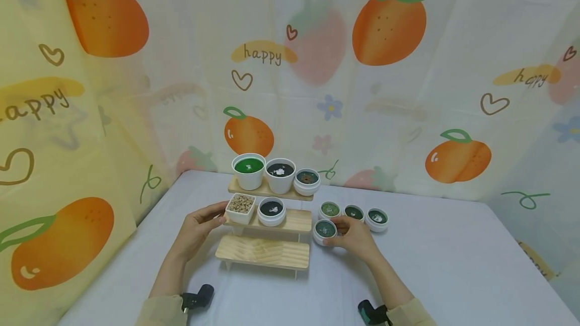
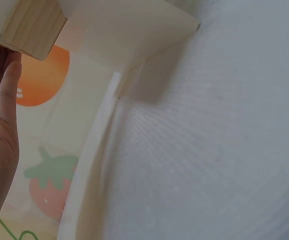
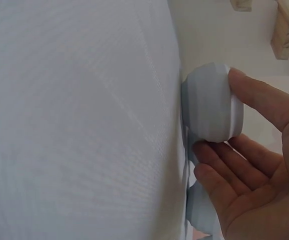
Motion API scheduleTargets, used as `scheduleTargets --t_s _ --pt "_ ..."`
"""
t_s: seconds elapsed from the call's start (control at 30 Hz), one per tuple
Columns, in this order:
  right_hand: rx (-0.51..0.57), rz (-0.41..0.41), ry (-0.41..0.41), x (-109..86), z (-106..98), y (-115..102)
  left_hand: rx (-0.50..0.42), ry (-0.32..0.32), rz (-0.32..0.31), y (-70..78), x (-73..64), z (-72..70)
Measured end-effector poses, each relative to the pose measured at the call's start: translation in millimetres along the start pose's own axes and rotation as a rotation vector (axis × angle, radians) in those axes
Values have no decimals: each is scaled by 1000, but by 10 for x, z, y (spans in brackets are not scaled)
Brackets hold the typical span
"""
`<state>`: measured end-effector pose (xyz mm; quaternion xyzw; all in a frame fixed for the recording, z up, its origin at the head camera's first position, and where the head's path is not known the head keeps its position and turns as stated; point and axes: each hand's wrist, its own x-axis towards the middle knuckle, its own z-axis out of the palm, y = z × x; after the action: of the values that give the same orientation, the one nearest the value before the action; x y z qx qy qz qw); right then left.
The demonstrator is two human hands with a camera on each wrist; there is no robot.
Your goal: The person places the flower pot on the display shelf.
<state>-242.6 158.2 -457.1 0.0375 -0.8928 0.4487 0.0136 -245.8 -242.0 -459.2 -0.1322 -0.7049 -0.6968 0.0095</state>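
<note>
My right hand (image 1: 355,238) pinches a small round white bowl (image 1: 325,230) with dark green contents, thumb on one side and fingers on the other. In the right wrist view the bowl (image 3: 209,102) appears to rest on the white cloth. My left hand (image 1: 199,228) touches the left end of the middle wooden tier (image 1: 294,221), close beside a square white dish (image 1: 241,207) of beige bits. In the left wrist view its fingers (image 2: 7,92) lie fairly straight against the wood. A round white bowl (image 1: 272,211) with dark contents stands beside the dish.
On the back tier (image 1: 290,194) stand two tall white cups (image 1: 249,172) and a small bowl (image 1: 307,181). The lower front tier (image 1: 263,251) shows bare wood. Several small green-filled bowls (image 1: 377,219) stand right of the rack on the white cloth. A fruit-patterned curtain hangs behind.
</note>
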Motion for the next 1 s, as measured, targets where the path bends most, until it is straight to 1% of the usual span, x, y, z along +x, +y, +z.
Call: scheduleTargets --t_s 0.4,0.67,1.0 --pt "-12 -9 8 6 10 7 -10 2 9 11 1 13" --pt "0 -14 10 11 18 22 -3 2 4 17 -5 9" --pt "12 -20 12 -6 4 -18 10 -7 11 -2 0 -3"
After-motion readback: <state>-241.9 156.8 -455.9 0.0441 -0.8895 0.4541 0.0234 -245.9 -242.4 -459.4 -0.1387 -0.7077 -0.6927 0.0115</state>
